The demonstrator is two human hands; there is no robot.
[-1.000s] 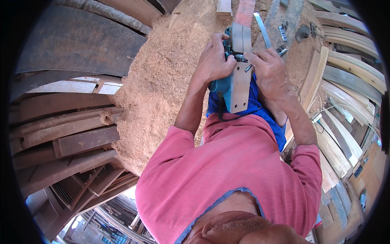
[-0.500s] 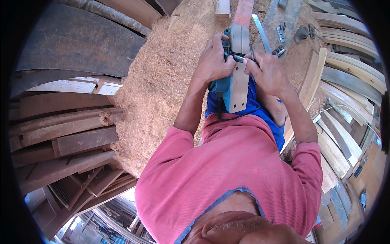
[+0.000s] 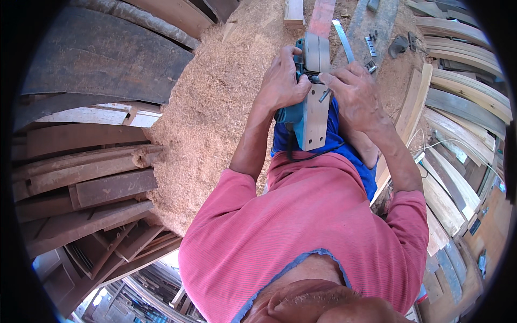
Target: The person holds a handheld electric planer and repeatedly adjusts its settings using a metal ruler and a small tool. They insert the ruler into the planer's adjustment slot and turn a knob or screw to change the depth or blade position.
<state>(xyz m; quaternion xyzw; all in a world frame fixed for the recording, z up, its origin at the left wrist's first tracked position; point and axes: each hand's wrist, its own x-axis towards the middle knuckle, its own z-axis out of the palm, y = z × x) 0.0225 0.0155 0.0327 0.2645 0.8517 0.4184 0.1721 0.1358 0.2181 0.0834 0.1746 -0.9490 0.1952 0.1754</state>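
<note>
A teal electric hand planer (image 3: pixel 316 121) lies upside down over my lap, its flat sole facing up and its cutter slot across the middle. My left hand (image 3: pixel 281 81) grips its side, with the thumb close to the cutter slot. My right hand (image 3: pixel 356 97) is closed on a slim metal wrench (image 3: pixel 325 96), its fingertips at the slot's right end. The wrench's free end slants down over the rear sole plate. Exactly what the wrench engages is hidden by my fingers. A dark cord (image 3: pixel 291 145) runs from the planer's rear.
Beyond my right hand lie a shiny metal strip (image 3: pixel 343 40), a small slotted metal piece (image 3: pixel 370 46) and a dark rounded part (image 3: pixel 398 47). Wood shavings (image 3: pixel 210 118) cover the floor at left. Stacked boards stand at left (image 3: pixel 97 140) and right (image 3: pixel 463 81).
The wrench has swung from pointing away beside the cutter slot to slanting back over the rear sole. My right hand has turned with it; my left hand stays on the planer.
</note>
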